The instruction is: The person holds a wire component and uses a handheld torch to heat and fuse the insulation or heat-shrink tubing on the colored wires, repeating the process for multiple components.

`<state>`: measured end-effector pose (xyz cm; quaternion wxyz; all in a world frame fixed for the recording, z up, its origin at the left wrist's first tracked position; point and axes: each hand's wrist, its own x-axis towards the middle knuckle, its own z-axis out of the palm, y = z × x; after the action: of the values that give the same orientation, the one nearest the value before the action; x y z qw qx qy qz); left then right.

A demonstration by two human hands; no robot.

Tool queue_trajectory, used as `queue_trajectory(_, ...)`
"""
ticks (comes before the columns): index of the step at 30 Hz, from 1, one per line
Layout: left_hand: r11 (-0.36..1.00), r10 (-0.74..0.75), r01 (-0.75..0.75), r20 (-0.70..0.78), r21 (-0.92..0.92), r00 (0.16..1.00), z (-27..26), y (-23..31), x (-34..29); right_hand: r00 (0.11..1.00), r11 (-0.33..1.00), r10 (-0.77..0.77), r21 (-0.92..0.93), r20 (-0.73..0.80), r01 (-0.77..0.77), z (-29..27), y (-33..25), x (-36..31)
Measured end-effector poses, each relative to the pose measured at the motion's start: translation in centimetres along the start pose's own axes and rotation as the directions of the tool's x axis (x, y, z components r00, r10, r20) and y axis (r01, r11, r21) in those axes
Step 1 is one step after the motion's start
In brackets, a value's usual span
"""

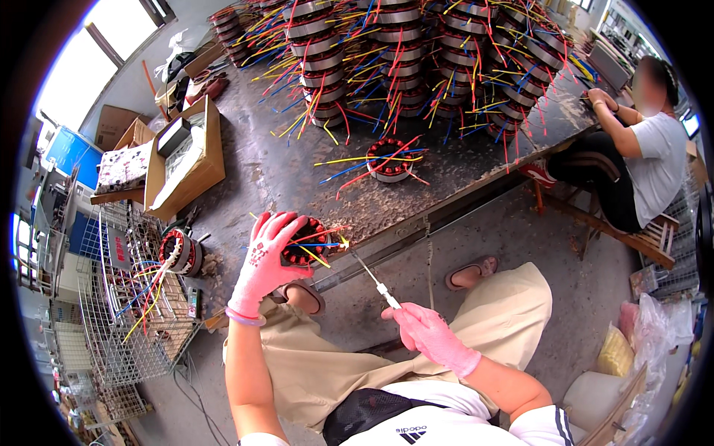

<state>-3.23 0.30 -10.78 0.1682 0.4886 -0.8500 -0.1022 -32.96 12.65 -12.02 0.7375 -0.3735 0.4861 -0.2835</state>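
Note:
My left hand (pixel 264 260), in a pink glove, grips a motor stator (pixel 317 229) at the near edge of the workbench. The stator is a ring with dark red windings; red, blue and yellow wires stick out of it. My gloved right hand (pixel 430 336) is closed around a slim tool (pixel 385 293) with a white handle and a long thin metal shaft. The shaft points up and left, its tip close to the wire ends beside the stator. A small bright yellow-white spot shows there; I cannot tell whether the tip touches the wires.
Tall stacks of wired stators (pixel 323 74) fill the bench's far side. One stator (pixel 389 160) lies mid-bench, another (pixel 181 253) at the left edge. A cardboard box (pixel 186 160) and wire rack (pixel 111 297) are at left. A person (pixel 647 149) sits at right.

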Motion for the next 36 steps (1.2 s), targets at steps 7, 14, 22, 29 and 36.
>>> queue_trajectory(7, 1.0, 0.01, -0.01, -0.004, 0.001, 1.0, -0.1, -0.2, -0.1, 1.0, 1.0, 0.019, 0.01, 0.005, -0.019, 0.3, -0.3, 0.0)
queue_trajectory(14, 1.0, 0.004, -0.004, -0.01, -0.007, 1.0, -0.1, 0.1, 0.1, 1.0, 1.0, -0.005, 0.007, 0.009, 0.005, 0.0, -0.1, -0.1)
queue_trajectory(22, 1.0, -0.01, 0.01, -0.009, -0.006, 1.0, -0.3, 0.5, 0.0, 1.0, 1.0, -0.018, -0.017, 0.007, 0.018, 0.0, 0.3, 0.0)
queue_trajectory(29, 1.0, -0.023, 0.023, -0.014, 0.007, 1.0, -0.2, 0.7, 0.2, 0.999, 0.996, -0.053, -0.065, 0.005, 0.054, -0.4, 0.5, 0.0)
queue_trajectory(36, 1.0, -0.021, 0.021, -0.01, 0.0, 1.0, -0.2, 0.6, 0.2, 1.0, 0.999, -0.019, -0.033, -0.01, 0.019, -0.1, 0.5, 0.2)
